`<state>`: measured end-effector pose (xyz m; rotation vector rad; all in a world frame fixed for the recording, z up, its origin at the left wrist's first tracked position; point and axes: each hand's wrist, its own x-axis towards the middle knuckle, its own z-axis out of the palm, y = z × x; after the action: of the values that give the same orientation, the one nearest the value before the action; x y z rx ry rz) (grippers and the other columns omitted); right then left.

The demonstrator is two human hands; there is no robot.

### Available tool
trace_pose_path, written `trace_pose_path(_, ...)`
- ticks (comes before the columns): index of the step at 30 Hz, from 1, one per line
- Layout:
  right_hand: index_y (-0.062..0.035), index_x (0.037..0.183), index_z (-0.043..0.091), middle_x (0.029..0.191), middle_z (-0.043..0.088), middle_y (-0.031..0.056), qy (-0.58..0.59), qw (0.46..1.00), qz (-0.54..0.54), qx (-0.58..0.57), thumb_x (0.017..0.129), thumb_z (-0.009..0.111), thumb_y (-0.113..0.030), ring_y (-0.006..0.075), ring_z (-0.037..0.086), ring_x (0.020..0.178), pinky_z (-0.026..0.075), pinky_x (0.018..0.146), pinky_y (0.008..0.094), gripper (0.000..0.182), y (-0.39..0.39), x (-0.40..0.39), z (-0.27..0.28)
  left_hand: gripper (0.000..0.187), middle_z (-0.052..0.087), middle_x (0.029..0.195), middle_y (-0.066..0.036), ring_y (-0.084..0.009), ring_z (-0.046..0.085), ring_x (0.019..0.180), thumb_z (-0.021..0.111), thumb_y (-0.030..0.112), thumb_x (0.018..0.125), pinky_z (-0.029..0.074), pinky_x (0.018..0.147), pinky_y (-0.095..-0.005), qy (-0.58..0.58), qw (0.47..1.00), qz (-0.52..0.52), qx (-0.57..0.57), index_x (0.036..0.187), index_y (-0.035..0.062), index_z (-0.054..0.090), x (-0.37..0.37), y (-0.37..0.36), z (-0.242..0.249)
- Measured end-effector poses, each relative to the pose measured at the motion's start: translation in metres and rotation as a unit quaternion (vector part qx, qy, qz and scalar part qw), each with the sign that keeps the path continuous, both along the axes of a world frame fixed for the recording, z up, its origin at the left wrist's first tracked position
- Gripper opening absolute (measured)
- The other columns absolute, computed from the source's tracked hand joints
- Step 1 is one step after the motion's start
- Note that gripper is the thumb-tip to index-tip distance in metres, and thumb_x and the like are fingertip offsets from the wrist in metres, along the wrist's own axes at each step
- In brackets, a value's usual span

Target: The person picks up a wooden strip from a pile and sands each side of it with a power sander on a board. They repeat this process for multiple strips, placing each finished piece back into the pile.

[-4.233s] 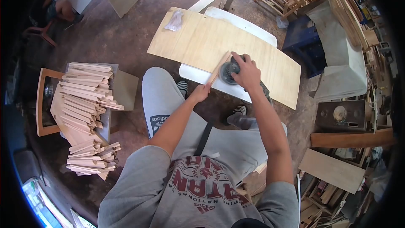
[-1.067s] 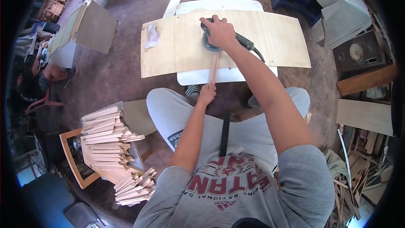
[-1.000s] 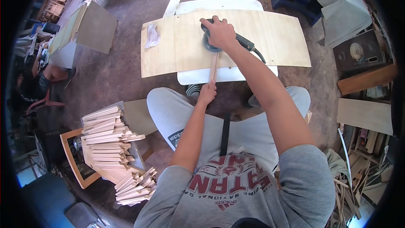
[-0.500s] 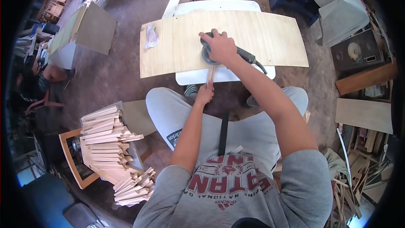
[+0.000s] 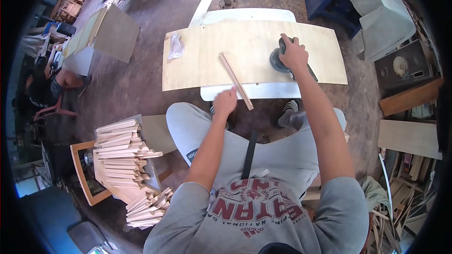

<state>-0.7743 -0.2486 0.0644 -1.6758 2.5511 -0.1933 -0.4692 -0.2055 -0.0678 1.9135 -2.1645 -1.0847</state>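
Observation:
My right hand point(image 5: 294, 55) is wrapped round a dark round sander point(image 5: 278, 60), which rests on the right half of a pale plywood board point(image 5: 197, 61). A narrow wooden strip point(image 5: 235, 80) slants across the board's near edge, its lower end sticking out past the white tabletop point(image 5: 212, 92). Close to the strip's left side is my left hand point(image 5: 226, 100), its fingers curled near the wood; whether they grip it is unclear. A crumpled whitish piece point(image 5: 176, 47) lies at the board's left end.
Stacked wooden strips point(image 5: 122, 155) lie at the lower left beside a wooden frame point(image 5: 77, 174). A seated person point(image 5: 52, 84) is at the far left. Scrap wood point(image 5: 400, 207) and a brown plank point(image 5: 409, 95) stand at the right, a blue object point(image 5: 329, 4) at the back.
The sander and my right hand have moved right, off the strip. The strip, formerly upright under the sander, now slants with more of it exposed. My left hand has shifted slightly left.

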Motion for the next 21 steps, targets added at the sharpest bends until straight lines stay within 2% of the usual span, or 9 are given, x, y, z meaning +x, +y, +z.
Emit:
trace_pose_path(2, -0.036, 0.147, 0.05, 0.13, 0.058, 0.0129, 0.002, 1.0, -0.005, -0.004, 0.077, 0.072, -0.016, 0.0417, 0.065, 0.107, 0.06, 0.082, 0.0483, 0.076, 0.013, -0.005, -0.002, 0.024, 0.072, 0.113, -0.011, -0.0355, 0.069, 0.106, 0.054, 0.021, 0.099, 0.054, 0.088, -0.0466, 0.008, 0.975, 0.06, -0.216, 0.117, 0.0157, 0.07, -0.013, -0.011, 0.032)
trace_pose_path(5, -0.0366, 0.147, 0.05, 0.128, 0.059, 0.0124, 0.009, 1.0, -0.006, -0.018, 0.075, 0.074, -0.016, 0.0412, 0.066, 0.105, 0.061, 0.08, 0.048, 0.079, 0.022, -0.011, -0.007, 0.031, 0.06, 0.139, -0.01, -0.0329, 0.055, 0.131, 0.063, 0.012, 0.091, 0.045, 0.107, -0.0512, -0.046, 0.889, -0.157, -0.427, 0.12, 0.0185, 0.068, -0.008, -0.052, 0.025)
trace_pose_path(8, -0.038, 0.147, 0.049, 0.129, 0.059, 0.0117, 0.009, 1.0, -0.018, -0.022, 0.072, 0.077, -0.018, 0.0409, 0.067, 0.103, 0.061, 0.079, 0.0484, 0.083, 0.023, -0.016, -0.01, 0.037, 0.047, 0.153, -0.008, -0.0311, 0.039, 0.144, 0.067, 0.012, 0.088, 0.034, 0.117, -0.0555, -0.159, 0.874, -0.267, -0.372, 0.123, 0.0199, 0.064, 0.0, -0.08, 0.014)
trace_pose_path(9, -0.0377, 0.147, 0.049, 0.129, 0.059, 0.0116, 0.004, 0.999, -0.023, -0.022, 0.072, 0.077, -0.017, 0.041, 0.067, 0.103, 0.061, 0.079, 0.0484, 0.082, 0.024, -0.017, -0.01, 0.031, 0.055, 0.146, -0.008, -0.0315, 0.044, 0.142, 0.068, 0.021, 0.091, 0.028, 0.119, -0.0608, -0.187, 0.843, -0.295, -0.409, 0.121, 0.0205, 0.064, 0.001, -0.086, 0.02)
trace_pose_path(12, -0.037, 0.146, 0.049, 0.13, 0.058, 0.0118, -0.002, 0.999, -0.03, -0.025, 0.073, 0.077, -0.017, 0.0412, 0.066, 0.105, 0.061, 0.08, 0.0485, 0.081, 0.028, -0.02, -0.011, 0.028, 0.066, 0.13, -0.011, -0.0339, 0.056, 0.131, 0.067, 0.028, 0.094, 0.04, 0.113, -0.0553, -0.198, 0.879, -0.301, -0.313, 0.119, 0.0165, 0.064, 0.016, -0.084, 0.037)
trace_pose_path(15, -0.0364, 0.146, 0.048, 0.131, 0.058, 0.0122, -0.007, 0.999, -0.033, -0.026, 0.074, 0.076, -0.016, 0.0414, 0.066, 0.107, 0.06, 0.082, 0.0488, 0.081, 0.025, -0.02, -0.011, 0.036, 0.072, 0.109, -0.016, -0.0387, 0.069, 0.105, 0.062, 0.038, 0.099, 0.052, 0.097, -0.0513, -0.068, 0.977, -0.14, -0.148, 0.123, 0.011, 0.062, 0.027, -0.069, 0.048)
trace_pose_path(18, -0.0367, 0.147, 0.048, 0.134, 0.057, 0.0126, -0.022, 0.999, -0.028, -0.027, 0.074, 0.076, -0.016, 0.0415, 0.065, 0.109, 0.06, 0.084, 0.0494, 0.081, 0.02, -0.014, -0.008, 0.041, 0.071, 0.101, -0.021, -0.0417, 0.069, 0.091, 0.06, 0.039, 0.101, 0.055, 0.082, -0.0468, 0.076, 0.983, 0.029, -0.166, 0.123, 0.0043, 0.061, 0.02, -0.04, 0.027)
trace_pose_path(20, -0.0373, 0.147, 0.048, 0.136, 0.056, 0.0126, -0.024, 0.999, -0.015, -0.033, 0.074, 0.077, -0.016, 0.0412, 0.065, 0.109, 0.06, 0.085, 0.0495, 0.082, 0.022, -0.009, -0.01, 0.031, 0.06, 0.078, -0.005, -0.014, 0.059, 0.068, 0.056, 0.032, 0.104, 0.05, 0.063, -0.0338, 0.24, 0.96, 0.12, -0.078, 0.109, 0.0024, 0.064, 0.011, -0.023, -0.017)
trace_pose_path(21, -0.0368, 0.147, 0.049, 0.135, 0.056, 0.0123, -0.027, 0.999, 0.004, -0.036, 0.074, 0.076, -0.017, 0.0411, 0.065, 0.108, 0.06, 0.084, 0.0494, 0.08, 0.023, -0.005, -0.007, 0.032, 0.059, 0.077, -0.003, -0.012, 0.057, 0.065, 0.055, 0.033, 0.105, 0.048, 0.059, -0.0309, 0.283, 0.943, 0.172, -0.003, 0.109, 0.0028, 0.064, 0.001, -0.009, -0.013)
